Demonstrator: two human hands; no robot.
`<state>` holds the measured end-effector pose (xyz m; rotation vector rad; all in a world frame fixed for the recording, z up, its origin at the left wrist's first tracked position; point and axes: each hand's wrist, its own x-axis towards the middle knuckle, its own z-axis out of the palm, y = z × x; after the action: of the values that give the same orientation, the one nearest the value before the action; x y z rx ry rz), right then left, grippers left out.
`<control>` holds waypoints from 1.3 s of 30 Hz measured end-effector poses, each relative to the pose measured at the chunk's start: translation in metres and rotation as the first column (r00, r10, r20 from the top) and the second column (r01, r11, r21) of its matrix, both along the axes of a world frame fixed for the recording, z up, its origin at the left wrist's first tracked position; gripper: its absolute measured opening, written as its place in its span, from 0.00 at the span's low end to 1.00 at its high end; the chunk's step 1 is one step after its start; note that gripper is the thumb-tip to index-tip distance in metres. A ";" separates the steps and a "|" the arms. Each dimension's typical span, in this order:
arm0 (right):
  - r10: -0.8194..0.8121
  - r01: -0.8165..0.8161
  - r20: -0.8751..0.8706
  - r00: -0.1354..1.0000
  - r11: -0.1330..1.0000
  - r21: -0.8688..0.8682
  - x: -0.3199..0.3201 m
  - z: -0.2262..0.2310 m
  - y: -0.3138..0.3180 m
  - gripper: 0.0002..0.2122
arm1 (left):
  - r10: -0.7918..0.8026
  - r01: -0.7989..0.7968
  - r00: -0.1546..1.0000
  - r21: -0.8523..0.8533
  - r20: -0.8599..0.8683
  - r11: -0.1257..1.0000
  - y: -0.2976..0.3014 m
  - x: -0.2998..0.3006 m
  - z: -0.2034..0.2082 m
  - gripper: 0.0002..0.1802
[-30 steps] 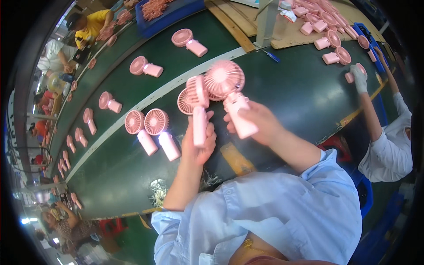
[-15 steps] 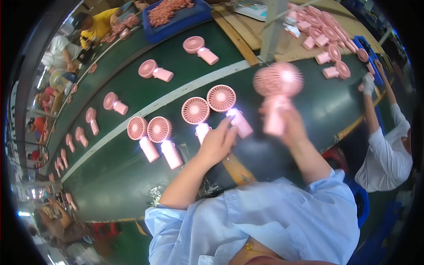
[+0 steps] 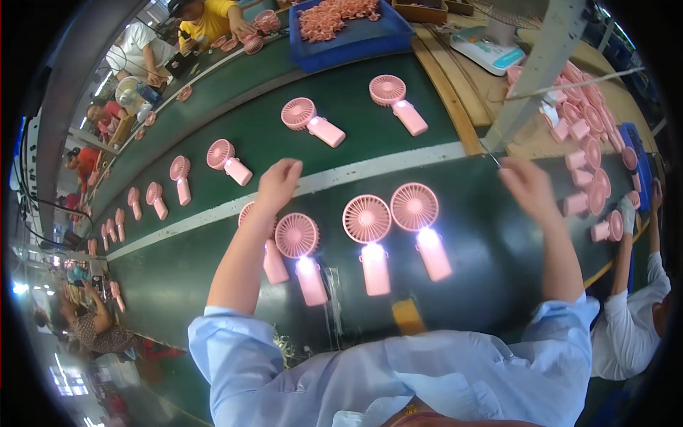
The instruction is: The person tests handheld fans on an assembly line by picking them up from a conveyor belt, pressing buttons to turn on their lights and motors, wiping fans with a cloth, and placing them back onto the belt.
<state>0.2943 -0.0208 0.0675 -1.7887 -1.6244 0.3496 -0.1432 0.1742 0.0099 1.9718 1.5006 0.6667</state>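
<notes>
My left hand point(image 3: 279, 186) hovers over the near belt's far edge, fingers loosely bent and nothing visible in them. Beneath that forearm lies a partly covered pink handheld fan point(image 3: 274, 262), with a lit fan point(image 3: 297, 236) beside it. Two more fans, a middle one point(image 3: 367, 219) and a right one point(image 3: 415, 208), lie face up between my arms, white lights glowing at their necks. My right hand point(image 3: 528, 188) is over the belt near a metal post, fingers partly stretched, holding nothing I can see. Nearest beyond my left hand are a fan point(image 3: 222, 154) and another point(image 3: 299, 114) on the far belt.
A pale rail point(image 3: 377, 162) divides the two green belts. The post point(image 3: 537, 78) rises beyond my right hand. Piled fans point(image 3: 587, 114), a blue tray of pink parts point(image 3: 348, 32) and a scale point(image 3: 489, 51) stand farther off. A gloved co-worker's hand point(image 3: 627, 212) is at right.
The pink fan has left my right hand. My left hand has moved off the lit fans, leftward and farther out. The view has shifted, so the belts sit lower and farther right.
</notes>
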 end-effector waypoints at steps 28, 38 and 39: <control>0.102 -0.496 -0.982 -0.160 0.852 0.170 -0.149 -0.006 0.023 0.19 | 0.241 0.275 0.435 -0.382 0.868 0.882 -0.152 0.003 0.053 0.21; -0.017 -0.520 -0.924 -0.382 0.830 0.200 -0.184 -0.015 -0.047 0.18 | 0.256 0.374 0.193 -0.312 0.947 0.873 -0.227 0.042 0.027 0.16; -0.023 -0.522 -0.923 -0.383 0.830 0.196 -0.187 -0.017 -0.051 0.18 | 0.260 0.358 0.190 -0.313 0.947 0.880 -0.230 0.044 0.021 0.16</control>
<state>0.1076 -0.0713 0.0503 -0.4001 -0.4685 1.9274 -0.0993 -0.0558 0.0312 0.7228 0.5814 1.1026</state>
